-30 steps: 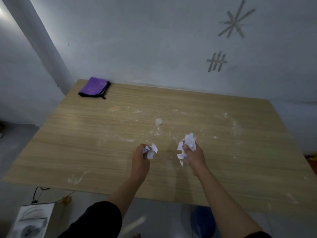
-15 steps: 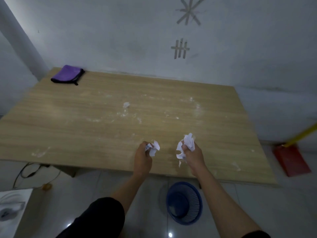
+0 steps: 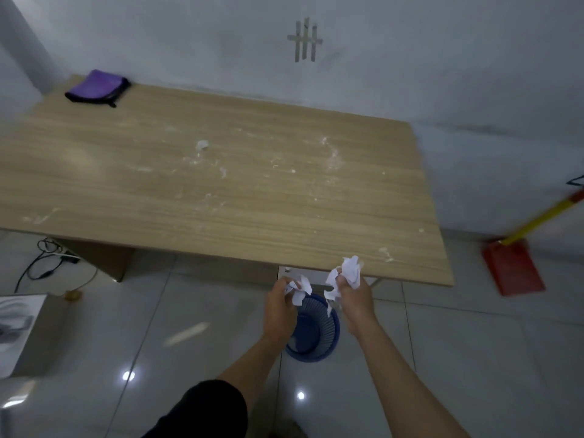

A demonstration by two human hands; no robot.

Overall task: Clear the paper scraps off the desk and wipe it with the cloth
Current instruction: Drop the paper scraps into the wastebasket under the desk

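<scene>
Left hand: the left hand point(image 3: 279, 308) had its fingers point(image 3: 281, 284) curled tight round a small wad point(image 3: 298, 290) of crumpled white paper, off the desk and over the floor.
Right hand: the right hand point(image 3: 354, 298) gripped a larger wad point(image 3: 349, 271), its thumb pressed across the front; the paper rose above the fingers against the near desk edge.
Bin: a blue bin point(image 3: 319, 336) stood on the floor below and between the two sets of fingers, part of its rim hidden behind the left hand.
Handling, paper: probably very light, soft and crushable; loose corners poked out of both fists, so bits could flutter wide unless let go low over the bin.
Desk: the wooden desk point(image 3: 252, 216) lay beyond the fingers, with white smears across it.
Leftover scrap: one small white scrap point(image 3: 202, 144) sat well beyond the fingers and to their left; likely best pinched whole between fingertips.
Cloth: the folded purple cloth point(image 3: 96, 88) lay farthest from the fingers, at the desk's far left corner; likely limp and light, easiest taken by its folded edge.
Hard to tell: whether the smaller white specks were paper crumbs or dried marks; what lay inside the bin; most of the right fingers behind their paper.
</scene>
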